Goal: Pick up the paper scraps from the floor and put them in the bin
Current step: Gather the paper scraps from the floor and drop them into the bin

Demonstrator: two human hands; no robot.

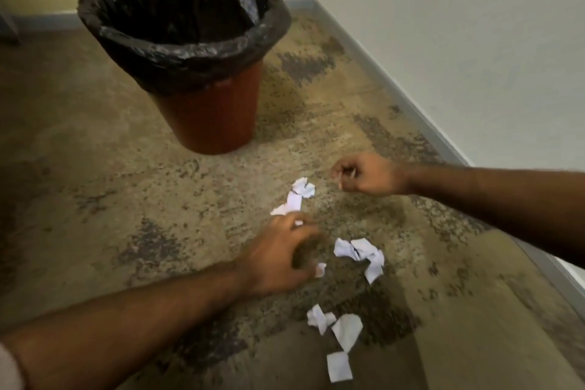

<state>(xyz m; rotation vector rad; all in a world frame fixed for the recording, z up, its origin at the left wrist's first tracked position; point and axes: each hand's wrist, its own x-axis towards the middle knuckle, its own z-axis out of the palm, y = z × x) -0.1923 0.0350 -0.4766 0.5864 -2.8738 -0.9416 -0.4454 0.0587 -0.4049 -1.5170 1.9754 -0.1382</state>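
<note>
Floor (95,142): mottled tan and grey carpet, running to a grey skirting board along the right wall.
Bin (209,111): red-brown, lined with a black bag (177,9) folded over the rim, mouth open; it stands upright, beyond both hands and to their left, well apart from the scraps.
Left hand (278,256): reaches low over the carpet, palm down, fingers (300,222) spread and curled like a claw; blurred, and I cannot tell whether it already grips anything.
Right hand (367,176): farther out, curled into a loose fist; whether it pinches a bit of paper cannot be told.
Near scraps (345,329): several white crumpled pieces, closest to the camera, below and right of the left hand.
Middle scraps (361,252): a white cluster just beside the left hand, on its right.
Far scraps (297,195): a short string of pieces, long axis running from the left fingertips up and right toward the right hand.
Small scrap (320,270): just at the left thumb.
Key relation: the left hand is nearer to every cluster, and the far string begins right at its fingertips, so it likely gathers next; the bin lies up and left.
</note>
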